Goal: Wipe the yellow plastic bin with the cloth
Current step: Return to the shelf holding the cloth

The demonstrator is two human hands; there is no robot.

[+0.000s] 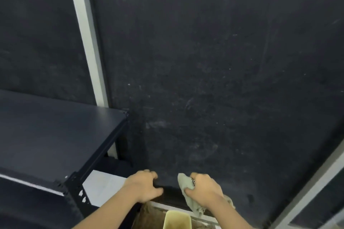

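Note:
The yellow plastic bin (177,219) shows only as a pale yellow rim and part of its inside at the bottom edge, below and between my hands. My right hand (203,188) is closed around a crumpled pale green cloth (191,202), which hangs down toward the bin's right rim. My left hand (145,185) grips the near edge of a dark flat panel (214,89), fingers curled over it. Neither hand touches the bin.
A black metal shelf unit (55,132) stands at the left, its corner post close to my left forearm. A white strip (85,35) runs up the dark wall. A pale frame edge (320,178) slants at the right. Brown surface lies beneath the bin.

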